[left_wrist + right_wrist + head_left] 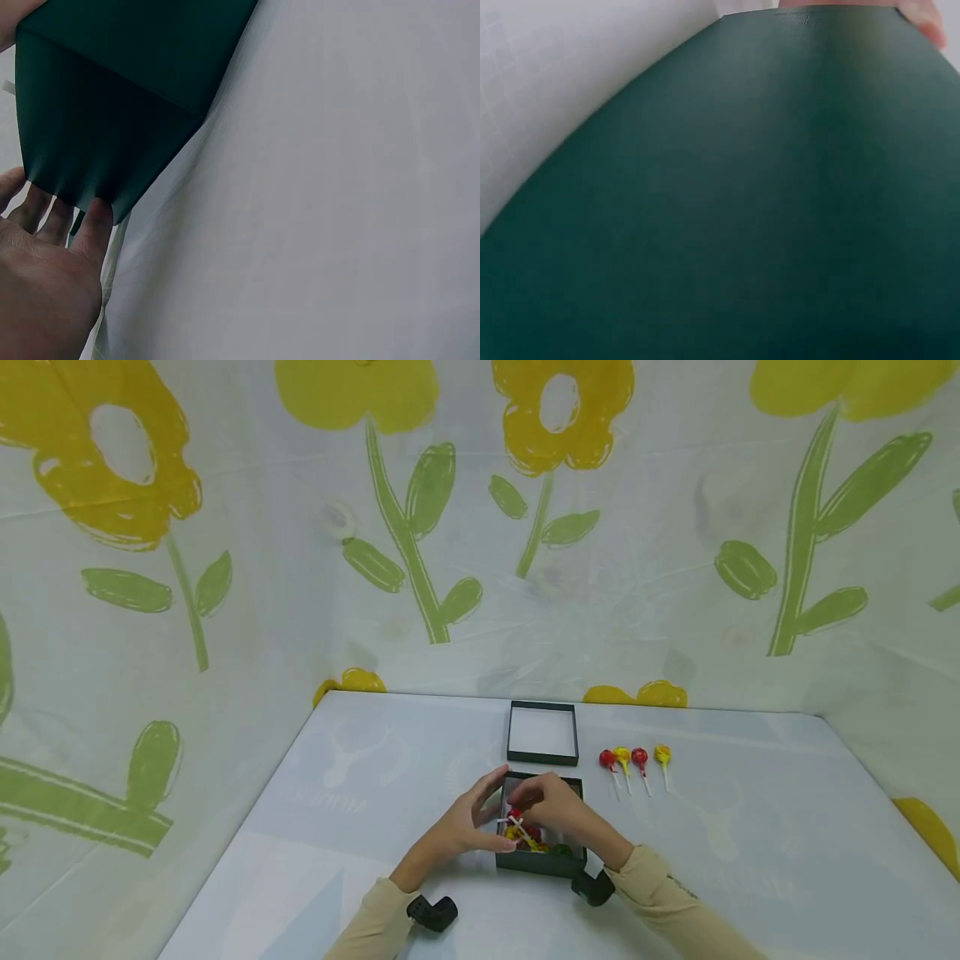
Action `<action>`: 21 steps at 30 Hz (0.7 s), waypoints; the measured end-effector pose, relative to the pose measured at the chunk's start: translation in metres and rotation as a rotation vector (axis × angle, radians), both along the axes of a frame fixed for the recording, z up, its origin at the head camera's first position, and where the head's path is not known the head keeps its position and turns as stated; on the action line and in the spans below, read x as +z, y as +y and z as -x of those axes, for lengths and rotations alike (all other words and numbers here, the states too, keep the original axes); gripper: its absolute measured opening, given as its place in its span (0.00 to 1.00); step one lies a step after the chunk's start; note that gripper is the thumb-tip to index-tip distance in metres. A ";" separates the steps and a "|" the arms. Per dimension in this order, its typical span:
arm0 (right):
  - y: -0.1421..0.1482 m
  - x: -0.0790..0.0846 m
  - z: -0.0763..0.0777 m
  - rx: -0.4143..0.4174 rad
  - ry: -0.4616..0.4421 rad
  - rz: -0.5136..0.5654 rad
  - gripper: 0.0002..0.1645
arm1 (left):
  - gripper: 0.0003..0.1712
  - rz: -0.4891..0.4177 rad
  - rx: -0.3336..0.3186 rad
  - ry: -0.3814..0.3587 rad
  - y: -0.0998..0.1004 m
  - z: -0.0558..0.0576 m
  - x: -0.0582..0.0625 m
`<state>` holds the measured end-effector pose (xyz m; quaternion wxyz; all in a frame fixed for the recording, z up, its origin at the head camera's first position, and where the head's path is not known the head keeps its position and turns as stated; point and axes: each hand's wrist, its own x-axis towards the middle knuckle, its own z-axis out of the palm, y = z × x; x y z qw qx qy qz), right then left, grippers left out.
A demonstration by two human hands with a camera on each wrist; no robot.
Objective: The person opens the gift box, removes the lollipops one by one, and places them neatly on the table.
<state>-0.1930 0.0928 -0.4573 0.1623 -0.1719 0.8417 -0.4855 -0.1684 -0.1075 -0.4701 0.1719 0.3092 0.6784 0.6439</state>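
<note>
A dark green open box [540, 864] holds several lollipops [534, 839] in red, yellow and green wrappers, their white sticks crossing. My left hand [468, 822] spreads along its left side, thumb by the near corner and index finger by the far one. In the left wrist view, the left fingertips [97, 206] touch the green box wall [97, 127]. My right hand [553, 806] reaches into the box from the right, its bent fingers pinching a red lollipop [514, 814] at the left of the pile. The box wall [727, 187] fills most of the right wrist view.
Behind the box lies its lid [543, 758], dark-rimmed with a white inside. To the right of the lid, red and yellow lollipops [639, 757] lie in a row on the white table [750, 827]. A flower-printed curtain [660, 543] stands behind the table.
</note>
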 end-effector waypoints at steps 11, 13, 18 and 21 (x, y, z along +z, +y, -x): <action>-0.006 -0.004 0.000 -0.050 0.030 -0.052 0.13 | 0.56 0.024 0.009 -0.002 0.000 -0.001 0.002; -0.007 -0.004 0.000 -0.053 0.033 -0.055 0.13 | 0.57 0.020 0.008 -0.003 0.000 0.000 0.002; -0.007 -0.004 -0.002 -0.057 0.065 -0.066 0.08 | 0.57 0.013 0.001 0.000 0.000 0.000 0.000; -0.005 -0.002 -0.003 -0.061 0.077 -0.050 0.08 | 0.58 0.009 0.000 -0.001 0.000 0.000 -0.001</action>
